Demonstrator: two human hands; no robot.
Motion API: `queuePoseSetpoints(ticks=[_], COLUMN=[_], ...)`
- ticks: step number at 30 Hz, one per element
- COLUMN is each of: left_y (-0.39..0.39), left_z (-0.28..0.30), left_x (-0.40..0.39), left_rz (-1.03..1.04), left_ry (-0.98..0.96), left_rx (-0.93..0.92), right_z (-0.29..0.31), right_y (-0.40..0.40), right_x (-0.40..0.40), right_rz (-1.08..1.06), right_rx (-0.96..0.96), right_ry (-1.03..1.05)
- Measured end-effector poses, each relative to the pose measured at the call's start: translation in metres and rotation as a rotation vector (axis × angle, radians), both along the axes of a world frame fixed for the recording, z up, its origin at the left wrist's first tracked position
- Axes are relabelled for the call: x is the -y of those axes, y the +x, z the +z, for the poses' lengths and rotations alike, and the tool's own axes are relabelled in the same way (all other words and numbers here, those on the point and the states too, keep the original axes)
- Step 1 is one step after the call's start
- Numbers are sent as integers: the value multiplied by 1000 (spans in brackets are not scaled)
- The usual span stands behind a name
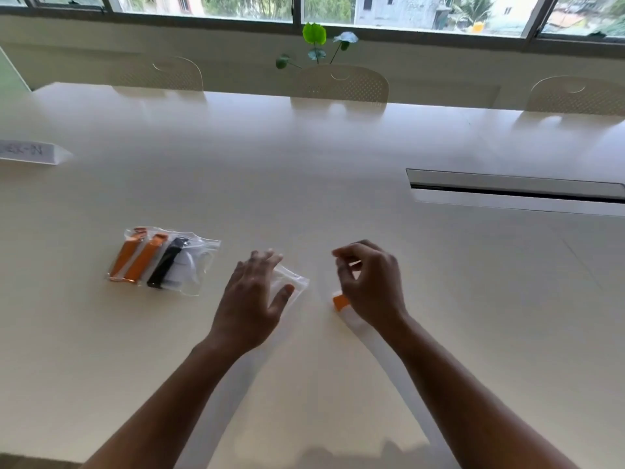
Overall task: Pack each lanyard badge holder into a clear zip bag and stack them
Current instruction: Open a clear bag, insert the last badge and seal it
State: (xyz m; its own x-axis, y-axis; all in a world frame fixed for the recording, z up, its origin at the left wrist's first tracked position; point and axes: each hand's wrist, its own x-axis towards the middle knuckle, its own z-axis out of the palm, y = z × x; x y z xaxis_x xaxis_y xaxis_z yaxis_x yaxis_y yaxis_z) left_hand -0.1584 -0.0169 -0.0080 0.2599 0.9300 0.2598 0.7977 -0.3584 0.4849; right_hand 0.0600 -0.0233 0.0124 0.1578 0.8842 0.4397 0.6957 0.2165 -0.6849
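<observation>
Nearest the camera, two bare forearms are stretched over the white table (338, 184). Under the left hand (252, 299) a clear zip bag (292, 277) is pressed flat, with the fingers spread and straight; only the bag's far right corner is seen past the thumb. Just to the right of it, the right hand (370, 282) is curled loosely over an orange lanyard badge holder (340, 302), of which one end shows beneath the palm and a sliver between the fingers (whether it is actually pinched or only covered cannot be told). This holder is judged not yet bagged, so one insertion, one sealing and one placement are left at least.

Farther off, well to the left of the left hand, a stack of packed bags (162, 262) is laid, in which two orange holders and a black one are seen through the plastic. The count of bags in it cannot be made out. No other loose holders are seen on the table, so the work is judged close to done.
</observation>
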Motion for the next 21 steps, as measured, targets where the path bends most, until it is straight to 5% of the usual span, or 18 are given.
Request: queuePoseSetpoints(ticks=[4, 11, 18, 21], left_y=[-43, -66, -69, -65], left_z=[-15, -31, -26, -16], left_x=[-7, -18, -26, -36], left_rz=[-44, -190, -198, -141], left_ry=[-124, -62, 15, 161], left_rx=[-137, -253, 39, 187], right_z=[-8, -19, -24, -26], right_y=[-53, -97, -106, -112], right_x=[-12, -27, -24, -26], right_rz=[150, -48, -144, -244], right_rx=[83, 330, 288, 112], right_ry=[-160, -323, -271, -188])
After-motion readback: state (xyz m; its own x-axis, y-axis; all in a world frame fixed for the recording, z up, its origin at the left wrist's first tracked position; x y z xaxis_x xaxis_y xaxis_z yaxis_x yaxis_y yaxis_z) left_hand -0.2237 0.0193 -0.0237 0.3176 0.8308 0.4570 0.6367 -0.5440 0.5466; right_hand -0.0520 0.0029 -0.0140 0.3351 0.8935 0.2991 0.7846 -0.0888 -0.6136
